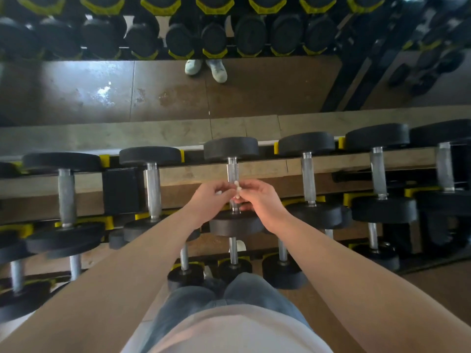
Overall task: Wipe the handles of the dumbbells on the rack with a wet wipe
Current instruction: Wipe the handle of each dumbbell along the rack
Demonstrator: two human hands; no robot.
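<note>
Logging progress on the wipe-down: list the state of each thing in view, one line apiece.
wet wipe: bunched small, pinched between both hands.
left hand: pinches the wet wipe.
right hand: pinches the wet wipe.
centre dumbbell: racked, handle ungripped, partly behind the hands.
dumbbell to its right: racked, untouched.

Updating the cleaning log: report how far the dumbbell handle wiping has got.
Done: cannot tell; no handle looks visibly wiped. In hand: left hand and right hand pinch the wet wipe between them, over the middle dumbbell's handle, not yet wrapped round it. Left: that handle, its neighbours on the top tier, and the lower tier's handles.
</note>
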